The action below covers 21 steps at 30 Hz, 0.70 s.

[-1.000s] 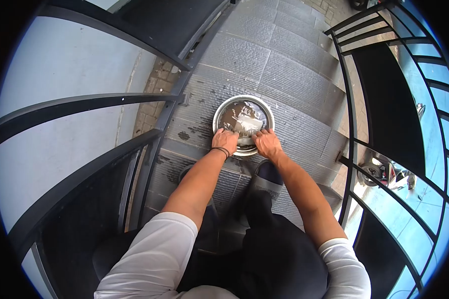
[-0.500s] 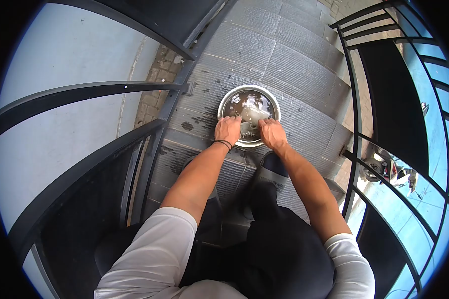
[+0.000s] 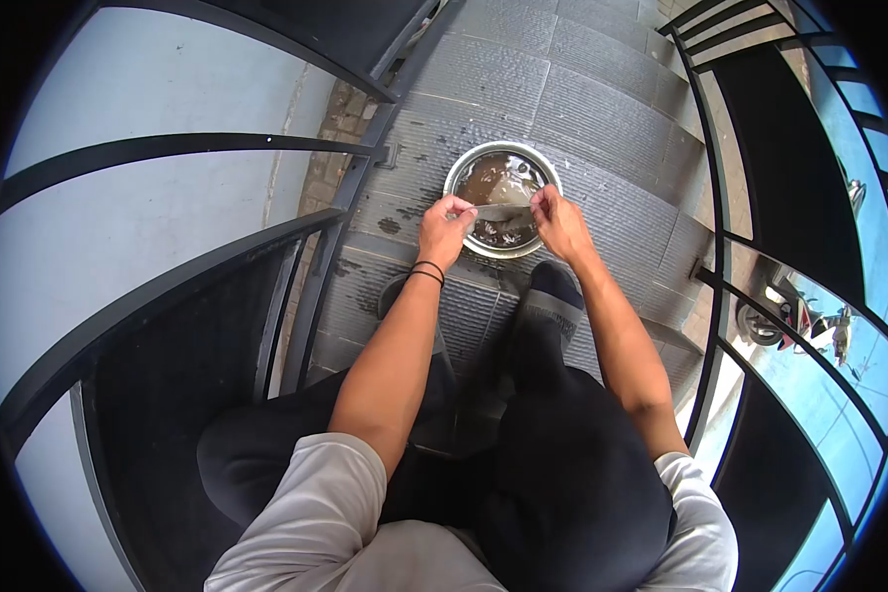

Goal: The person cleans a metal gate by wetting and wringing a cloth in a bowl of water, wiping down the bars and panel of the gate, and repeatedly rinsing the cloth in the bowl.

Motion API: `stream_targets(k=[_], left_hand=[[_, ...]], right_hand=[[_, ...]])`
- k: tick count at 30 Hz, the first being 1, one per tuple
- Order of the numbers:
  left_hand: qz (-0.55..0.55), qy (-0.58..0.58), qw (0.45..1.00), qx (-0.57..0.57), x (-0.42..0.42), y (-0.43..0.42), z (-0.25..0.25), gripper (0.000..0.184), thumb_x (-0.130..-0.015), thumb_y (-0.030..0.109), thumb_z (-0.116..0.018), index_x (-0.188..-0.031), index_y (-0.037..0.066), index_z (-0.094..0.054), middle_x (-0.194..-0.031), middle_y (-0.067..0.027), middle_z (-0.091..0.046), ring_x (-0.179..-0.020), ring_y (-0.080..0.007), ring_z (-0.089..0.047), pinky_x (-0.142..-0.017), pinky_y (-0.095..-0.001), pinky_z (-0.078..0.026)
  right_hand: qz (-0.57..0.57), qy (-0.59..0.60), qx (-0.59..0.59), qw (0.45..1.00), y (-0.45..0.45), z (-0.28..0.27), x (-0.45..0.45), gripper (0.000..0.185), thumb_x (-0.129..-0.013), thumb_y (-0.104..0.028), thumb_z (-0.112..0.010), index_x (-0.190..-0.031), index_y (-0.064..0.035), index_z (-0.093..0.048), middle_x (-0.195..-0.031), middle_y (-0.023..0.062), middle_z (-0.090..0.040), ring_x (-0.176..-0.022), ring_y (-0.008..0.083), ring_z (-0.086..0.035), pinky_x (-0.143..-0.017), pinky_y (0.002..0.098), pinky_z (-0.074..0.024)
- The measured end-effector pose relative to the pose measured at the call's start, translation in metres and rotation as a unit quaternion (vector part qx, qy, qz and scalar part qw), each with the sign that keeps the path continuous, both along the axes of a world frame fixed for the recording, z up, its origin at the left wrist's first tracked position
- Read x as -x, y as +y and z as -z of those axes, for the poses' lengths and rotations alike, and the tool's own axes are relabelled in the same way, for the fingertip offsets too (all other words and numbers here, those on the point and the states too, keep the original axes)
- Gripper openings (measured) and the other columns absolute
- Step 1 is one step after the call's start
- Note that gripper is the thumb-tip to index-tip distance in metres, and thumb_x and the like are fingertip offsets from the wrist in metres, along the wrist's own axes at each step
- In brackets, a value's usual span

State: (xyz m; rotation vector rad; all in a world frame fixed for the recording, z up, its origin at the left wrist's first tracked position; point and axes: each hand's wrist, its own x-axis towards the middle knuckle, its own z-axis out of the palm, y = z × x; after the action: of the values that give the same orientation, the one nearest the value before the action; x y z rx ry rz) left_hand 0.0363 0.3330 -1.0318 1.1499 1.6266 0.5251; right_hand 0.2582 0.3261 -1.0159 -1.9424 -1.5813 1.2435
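A round metal basin (image 3: 452,178) of murky brownish water stands on a stair tread in front of me. My left hand (image 3: 445,233) pinches one end of a thin pale wet cloth (image 3: 504,211) at the basin's near left side. Across from it, my right hand (image 3: 562,223) pinches the other end between thumb and fingers. The cloth is stretched between both hands just above the water, seen nearly edge-on, so its full shape is unclear. A paler patch shows in the water behind it.
Grey ribbed stair steps (image 3: 602,128) run downward beyond the basin, with wet spots near it. Black metal railings (image 3: 187,148) line both sides. My shoe (image 3: 556,286) rests close to the basin. Outside the right railing is a parked motorbike (image 3: 797,321).
Both hands have risen from the water at the basin's near edge. The cloth is now drawn taut between them above the surface. The view has shifted slightly.
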Motion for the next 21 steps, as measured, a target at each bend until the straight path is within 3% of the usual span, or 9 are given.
stream_targets(k=[4, 6, 8, 9, 10, 13, 16, 19, 21], left_hand=[[-0.153, -0.127, 0.978, 0.059, -0.015, -0.013, -0.021, 0.011, -0.087, 0.012, -0.068, -0.093, 0.004, -0.065, -0.084, -0.0022, -0.065, -0.07, -0.0117, -0.058, -0.065, -0.0285, -0.049], [-0.205, -0.169, 0.961, 0.082, -0.028, -0.018, -0.049, 0.012, -0.088, 0.011, -0.067, -0.097, 0.004, -0.063, -0.085, -0.0023, -0.065, -0.071, -0.0108, -0.059, -0.064, -0.0275, -0.049], [-0.255, -0.21, 0.938, 0.107, -0.04, -0.023, -0.066, 0.014, -0.089, 0.009, -0.066, -0.101, 0.003, -0.061, -0.086, -0.0024, -0.065, -0.072, -0.01, -0.059, -0.063, -0.0264, -0.049], [-0.26, -0.25, 0.927, 0.104, -0.045, -0.028, -0.07, 0.013, -0.091, 0.011, -0.065, -0.102, 0.006, -0.059, -0.089, -0.0026, -0.064, -0.074, -0.0107, -0.059, -0.063, -0.0279, -0.049], [-0.263, -0.29, 0.915, 0.1, -0.051, -0.031, -0.073, 0.013, -0.092, 0.013, -0.063, -0.102, 0.008, -0.057, -0.093, -0.0028, -0.063, -0.076, -0.0114, -0.059, -0.063, -0.0295, -0.049], [-0.261, -0.326, 0.903, 0.1, -0.054, -0.032, -0.082, 0.017, -0.091, 0.016, -0.061, -0.105, 0.007, -0.059, -0.095, -0.0041, -0.062, -0.08, -0.014, -0.06, -0.072, -0.0316, -0.05], [-0.238, -0.332, 0.907, 0.105, -0.051, -0.035, -0.083, 0.023, -0.09, 0.02, -0.057, -0.108, 0.006, -0.06, -0.095, -0.0051, -0.062, -0.085, -0.0165, -0.06, -0.079, -0.0323, -0.048], [-0.301, -0.212, 0.93, 0.005, -0.058, -0.04, -0.072, 0.041, -0.093, 0.034, -0.055, -0.121, 0.004, -0.054, -0.099, -0.008, -0.062, -0.092, -0.0203, -0.06, -0.082, -0.0347, -0.047], [-0.357, -0.188, 0.908, 0.115, -0.055, -0.036, -0.056, 0.047, -0.092, 0.04, -0.054, -0.122, 0.005, -0.052, -0.102, -0.0098, -0.062, -0.096, -0.0227, -0.06, -0.086, -0.0371, -0.047]], right_hand=[[0.018, 0.006, -0.04, 0.999, 0.0, -0.021, 0.011, 0.026, -0.091, -0.012, -0.054, -0.114, 0.0001, -0.056, -0.091, 0.0248, -0.065, -0.092, 0.0432, -0.063, -0.081, 0.0494, -0.0479], [0.009, 0.005, -0.025, 1.0, -0.003, -0.036, 0.015, 0.03, -0.091, -0.011, -0.055, -0.118, 0.0017, -0.057, -0.085, 0.0196, -0.066, -0.083, 0.0351, -0.065, -0.076, 0.043, -0.0492], [0.063, 0.186, 0.124, 0.973, -0.007, -0.037, 0.019, 0.03, -0.09, -0.01, -0.06, -0.118, -0.0006, -0.058, -0.087, 0.0055, -0.067, -0.082, 0.0173, -0.064, -0.073, 0.0349, -0.0484], [0.098, 0.316, 0.111, 0.937, -0.012, -0.034, 0.027, 0.032, -0.089, -0.009, -0.063, -0.119, 0.0007, -0.059, -0.093, 0.0004, -0.064, -0.086, 0.01, -0.059, -0.077, 0.0283, -0.0462], [0.101, 0.36, 0.119, 0.92, -0.019, -0.034, 0.032, 0.034, -0.088, -0.008, -0.063, -0.12, 0.0017, -0.059, -0.097, 0.0013, -0.064, -0.087, 0.0103, -0.057, -0.081, 0.0254, -0.0446], [0.091, 0.373, 0.094, 0.919, -0.03, -0.034, 0.037, 0.034, -0.087, -0.009, -0.066, -0.119, -0.0004, -0.059, -0.097, 0.0018, -0.064, -0.084, 0.0098, -0.056, -0.078, 0.025, -0.0453], [0.085, 0.267, 0.024, 0.96, -0.023, -0.046, 0.033, 0.031, -0.083, -0.016, -0.069, -0.11, -0.0019, -0.063, -0.084, 0.0032, -0.064, -0.073, 0.0129, -0.055, -0.067, 0.0297, -0.0456], [0.052, 0.223, 0.058, 0.972, -0.017, -0.056, 0.035, 0.025, -0.083, -0.015, -0.069, -0.103, -0.0018, -0.064, -0.081, 0.0053, -0.065, -0.072, 0.0132, -0.058, -0.068, 0.0313, -0.0477], [0.081, 0.182, 0.066, 0.978, -0.019, -0.061, 0.042, 0.021, -0.084, -0.013, -0.069, -0.101, -0.0007, -0.065, -0.079, 0.0056, -0.065, -0.07, 0.0126, -0.058, -0.066, 0.0301, -0.0477]])
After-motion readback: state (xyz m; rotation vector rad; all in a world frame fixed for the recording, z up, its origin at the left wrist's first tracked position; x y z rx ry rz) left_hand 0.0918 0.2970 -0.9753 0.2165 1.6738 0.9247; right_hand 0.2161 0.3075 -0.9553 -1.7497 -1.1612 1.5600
